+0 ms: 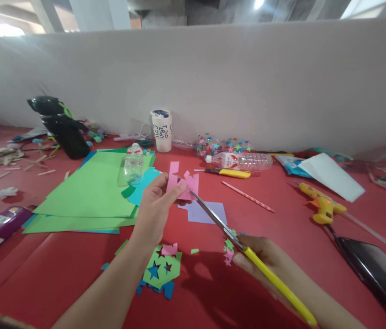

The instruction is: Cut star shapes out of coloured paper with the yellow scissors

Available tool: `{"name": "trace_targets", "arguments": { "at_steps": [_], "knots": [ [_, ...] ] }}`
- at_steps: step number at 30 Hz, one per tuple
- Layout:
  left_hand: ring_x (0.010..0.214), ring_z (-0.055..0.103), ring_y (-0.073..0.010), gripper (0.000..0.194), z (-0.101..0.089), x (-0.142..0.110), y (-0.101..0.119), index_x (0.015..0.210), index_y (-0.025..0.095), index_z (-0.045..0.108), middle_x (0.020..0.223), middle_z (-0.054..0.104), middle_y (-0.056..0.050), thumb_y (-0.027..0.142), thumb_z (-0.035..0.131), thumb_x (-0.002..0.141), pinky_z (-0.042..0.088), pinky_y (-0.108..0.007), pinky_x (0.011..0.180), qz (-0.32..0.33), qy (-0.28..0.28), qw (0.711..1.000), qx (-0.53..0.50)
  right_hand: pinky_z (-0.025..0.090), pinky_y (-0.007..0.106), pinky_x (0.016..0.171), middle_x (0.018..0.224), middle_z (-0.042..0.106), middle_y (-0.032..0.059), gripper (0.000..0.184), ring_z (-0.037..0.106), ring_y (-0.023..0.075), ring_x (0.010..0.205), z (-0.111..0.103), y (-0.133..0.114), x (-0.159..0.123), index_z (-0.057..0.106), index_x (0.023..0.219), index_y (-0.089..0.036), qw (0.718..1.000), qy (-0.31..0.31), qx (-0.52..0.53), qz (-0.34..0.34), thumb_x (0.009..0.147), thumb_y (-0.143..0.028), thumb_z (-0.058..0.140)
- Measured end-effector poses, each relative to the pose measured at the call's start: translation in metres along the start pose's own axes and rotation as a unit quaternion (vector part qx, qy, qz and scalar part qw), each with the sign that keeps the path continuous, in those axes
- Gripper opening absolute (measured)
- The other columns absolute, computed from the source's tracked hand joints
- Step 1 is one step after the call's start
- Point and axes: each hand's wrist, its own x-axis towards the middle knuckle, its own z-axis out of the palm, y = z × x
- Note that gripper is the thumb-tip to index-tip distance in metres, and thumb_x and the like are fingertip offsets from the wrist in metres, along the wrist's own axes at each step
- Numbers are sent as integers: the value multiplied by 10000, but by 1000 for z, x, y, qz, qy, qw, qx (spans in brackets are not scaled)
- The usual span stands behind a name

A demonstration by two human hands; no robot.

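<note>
Between the thumb and fingers of my left hand is a piece of pink paper with notches cut in its upper edge. My right hand grips a pair of scissors with yellow handles, their blades pointing up and left. The blade tips meet the lower right part of the pink paper. Below the paper lies a lilac sheet on the table. Small green and pink paper stars lie beside my right fingers. Green paper with star-shaped holes and blue scraps rest near my left forearm.
Green sheets lie at left under a clear bottle. Behind stand a white cup and a dark flask. A yellow cutter, striped straw and another bottle lie ahead. A glue gun is at right.
</note>
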Motion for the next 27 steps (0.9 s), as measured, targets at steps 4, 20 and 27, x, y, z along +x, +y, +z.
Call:
{"name": "trace_targets", "arguments": {
  "at_steps": [4,20,27],
  "knots": [
    [549,521,-67,104,-2,3,-2,652,165,600,616,582,38,221,664,712,457,-178,544,-11,10,1000,-12,150,232,401,544,258,-77,566,247,77,426,-4,-1,0,375,611,-218,999,-35,28,23,744,-768,368],
    [519,531,-68,87,-5,4,2,633,163,623,619,582,36,184,669,704,444,-191,513,-5,-39,999,-11,220,184,351,433,312,-109,614,286,56,335,-17,-24,-10,351,641,-228,989,-86,115,32,689,-840,347],
    [441,517,-70,112,-2,2,2,631,176,599,538,568,45,221,666,709,382,-200,454,-23,-29,999,15,237,202,359,456,328,-92,606,308,74,366,-19,-26,-12,322,632,-238,991,-79,103,35,691,-841,340]
  ]
}}
